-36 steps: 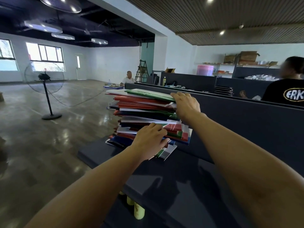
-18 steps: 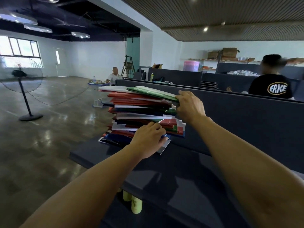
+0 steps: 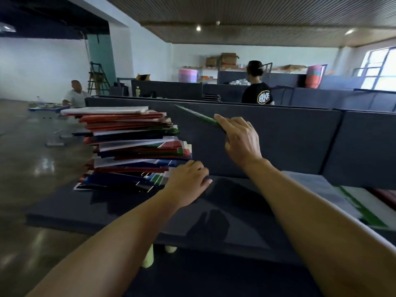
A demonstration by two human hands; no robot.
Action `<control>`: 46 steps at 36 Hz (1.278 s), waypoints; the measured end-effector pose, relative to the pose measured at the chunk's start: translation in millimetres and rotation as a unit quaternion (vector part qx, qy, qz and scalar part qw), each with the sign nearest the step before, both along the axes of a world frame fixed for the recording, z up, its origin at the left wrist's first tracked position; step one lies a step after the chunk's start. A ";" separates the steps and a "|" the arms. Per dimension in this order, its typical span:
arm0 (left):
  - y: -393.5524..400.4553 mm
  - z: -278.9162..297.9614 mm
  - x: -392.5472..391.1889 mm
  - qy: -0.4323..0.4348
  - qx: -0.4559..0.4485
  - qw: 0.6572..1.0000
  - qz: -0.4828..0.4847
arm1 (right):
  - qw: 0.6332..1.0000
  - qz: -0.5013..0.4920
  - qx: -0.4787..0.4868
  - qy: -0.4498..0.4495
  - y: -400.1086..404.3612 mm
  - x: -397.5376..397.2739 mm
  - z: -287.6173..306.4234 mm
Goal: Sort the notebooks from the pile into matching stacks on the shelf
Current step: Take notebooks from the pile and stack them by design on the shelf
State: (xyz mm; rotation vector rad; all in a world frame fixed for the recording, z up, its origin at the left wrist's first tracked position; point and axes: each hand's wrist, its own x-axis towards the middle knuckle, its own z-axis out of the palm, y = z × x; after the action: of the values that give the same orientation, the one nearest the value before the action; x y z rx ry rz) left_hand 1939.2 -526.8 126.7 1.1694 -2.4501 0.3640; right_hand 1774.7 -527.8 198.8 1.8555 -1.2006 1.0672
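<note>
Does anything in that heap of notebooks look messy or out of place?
Yes. The pile is ragged: covers jut out at different angles and its lower layers splay toward the left hand. The right hand holds one green notebook lifted clear.

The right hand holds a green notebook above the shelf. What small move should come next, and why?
Probably carry the green notebook rightward and lay it on the green-and-white notebook already on the shelf. The right hand holds it clear of the pile, which the left hand steadies.
</note>
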 end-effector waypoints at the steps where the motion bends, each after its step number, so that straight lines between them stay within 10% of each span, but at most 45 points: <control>1: 2.3 -1.1 -6.2 0.000 0.000 1.000 -0.007 | 1.000 -0.008 0.002 0.000 6.0 -7.1 -2.3; 29: 158.8 -41.1 -246.5 0.021 0.068 0.994 -0.081 | 0.938 -0.270 0.202 -0.081 263.6 -275.4 -52.6; 46: 157.0 -31.8 -312.0 -0.005 0.088 0.994 -0.066 | 0.893 -0.359 0.268 -0.039 248.6 -326.0 -63.6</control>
State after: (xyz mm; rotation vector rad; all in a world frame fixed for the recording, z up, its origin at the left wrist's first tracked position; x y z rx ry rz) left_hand 1627.2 -369.8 94.9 1.0670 -2.5951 0.1190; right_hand 1448.8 -279.1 135.2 1.4925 -2.1617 0.4072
